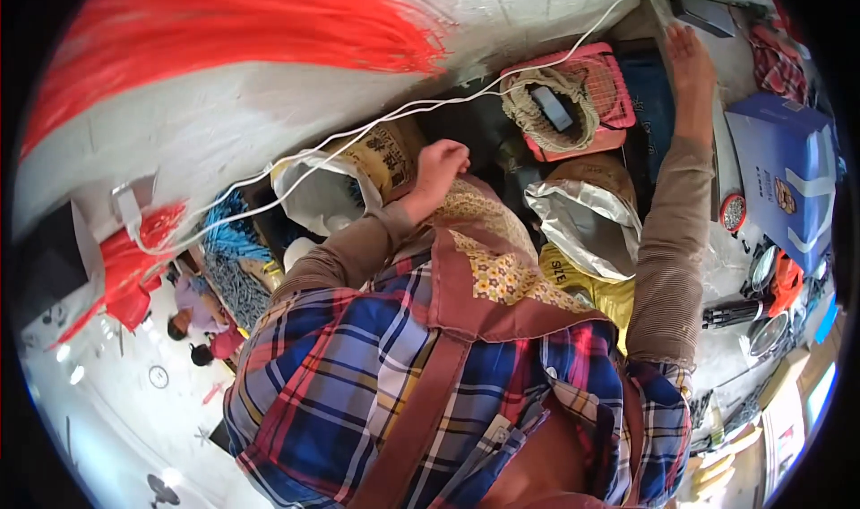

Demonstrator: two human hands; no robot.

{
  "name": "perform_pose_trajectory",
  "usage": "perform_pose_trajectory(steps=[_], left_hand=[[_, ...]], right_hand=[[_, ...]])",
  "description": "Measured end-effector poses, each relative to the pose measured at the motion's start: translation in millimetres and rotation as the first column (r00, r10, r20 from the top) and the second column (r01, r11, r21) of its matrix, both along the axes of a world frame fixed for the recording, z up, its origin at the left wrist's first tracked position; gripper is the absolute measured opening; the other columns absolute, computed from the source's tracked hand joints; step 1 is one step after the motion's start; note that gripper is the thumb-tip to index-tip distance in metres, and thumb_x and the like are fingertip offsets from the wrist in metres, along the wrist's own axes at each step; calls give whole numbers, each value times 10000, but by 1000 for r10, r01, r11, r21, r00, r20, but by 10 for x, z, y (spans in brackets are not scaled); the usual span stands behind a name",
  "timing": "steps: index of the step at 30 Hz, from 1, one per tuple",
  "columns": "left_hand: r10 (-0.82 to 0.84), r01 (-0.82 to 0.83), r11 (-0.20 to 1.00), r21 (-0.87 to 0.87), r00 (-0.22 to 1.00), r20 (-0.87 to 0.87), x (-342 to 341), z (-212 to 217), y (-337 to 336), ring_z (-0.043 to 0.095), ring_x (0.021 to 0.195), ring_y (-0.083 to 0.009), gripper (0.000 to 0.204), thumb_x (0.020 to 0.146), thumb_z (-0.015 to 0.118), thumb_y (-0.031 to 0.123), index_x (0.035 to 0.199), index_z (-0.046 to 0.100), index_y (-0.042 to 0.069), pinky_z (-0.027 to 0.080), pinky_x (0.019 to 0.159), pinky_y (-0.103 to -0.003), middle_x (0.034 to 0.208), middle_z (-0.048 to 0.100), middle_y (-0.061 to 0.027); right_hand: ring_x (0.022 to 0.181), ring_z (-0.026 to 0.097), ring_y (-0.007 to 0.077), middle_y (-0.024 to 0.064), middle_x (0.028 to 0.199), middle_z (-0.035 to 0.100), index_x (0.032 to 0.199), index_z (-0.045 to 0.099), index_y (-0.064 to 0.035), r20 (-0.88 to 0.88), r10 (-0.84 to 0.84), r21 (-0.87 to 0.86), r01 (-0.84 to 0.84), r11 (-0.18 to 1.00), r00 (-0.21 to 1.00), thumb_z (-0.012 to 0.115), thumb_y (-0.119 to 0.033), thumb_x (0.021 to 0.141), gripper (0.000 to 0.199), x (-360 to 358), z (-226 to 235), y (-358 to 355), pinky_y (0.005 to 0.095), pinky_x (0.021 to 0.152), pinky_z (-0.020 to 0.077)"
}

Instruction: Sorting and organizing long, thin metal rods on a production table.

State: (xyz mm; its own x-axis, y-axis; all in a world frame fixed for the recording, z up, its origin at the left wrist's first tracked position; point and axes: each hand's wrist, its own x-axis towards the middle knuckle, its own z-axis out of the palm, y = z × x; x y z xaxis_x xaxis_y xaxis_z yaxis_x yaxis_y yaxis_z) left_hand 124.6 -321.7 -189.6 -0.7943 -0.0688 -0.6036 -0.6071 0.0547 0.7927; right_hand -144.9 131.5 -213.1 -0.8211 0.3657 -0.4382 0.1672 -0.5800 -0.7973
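Note:
My left hand point(441, 166) is raised in front of the apron point(502, 267), beside a brown paper sack point(387, 151) with a white lining. Its fingers are curled together; whatever they may hold is hidden. My right hand point(690, 57) reaches far out at the upper right with its fingers stretched out, on a pale ledge close to a dark box point(703, 14). Between the hands, a beige knitted pouch point(520, 106) with a phone-like device point(551, 108) in it rests on a pink basket point(618, 84).
White cables point(421, 108) cross above the sacks. An open silver-lined sack point(587, 231) stands near my body. A blue box point(779, 173) and a small round red-rimmed container point(733, 212) are at the right. Red strands point(242, 30) hang at the upper left. Two people sit far left.

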Motion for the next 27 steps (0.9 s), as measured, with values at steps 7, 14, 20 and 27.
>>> perform_pose_trajectory(steps=[7,14,20,27], left_hand=[[404,-413,910,-23,899,-169,4,454,-243,597,650,-117,159,889,694,160,956,653,22,492,611,-247,765,639,-37],[-568,-216,430,-877,690,-449,-313,1161,-561,583,818,-197,167,812,716,164,941,655,78,453,738,-335,882,617,-45],[-820,-100,71,-992,561,-115,-270,1230,-894,528,977,-245,198,772,711,188,942,658,103,386,884,-411,954,581,-46],[-757,55,-170,-984,632,166,-11,1336,-947,520,979,-232,265,794,697,214,1026,630,107,373,855,-409,973,572,-47]], right_hand=[[717,662,133,58,860,701,1021,657,-36,-37,569,-63,-570,819,822,623,-229,939,212,899,-43,-1390,257,606,521],[720,669,156,65,866,701,1045,637,-46,202,522,-241,-475,847,829,619,-231,946,210,1531,-223,-2034,292,627,550],[798,679,190,113,966,701,1033,621,-43,140,599,-505,-463,729,789,614,-208,950,186,1436,-568,-2246,322,663,563],[834,674,217,147,1014,692,971,621,-53,35,640,-699,-439,565,768,629,-236,948,185,1385,-668,-2594,329,678,561]])
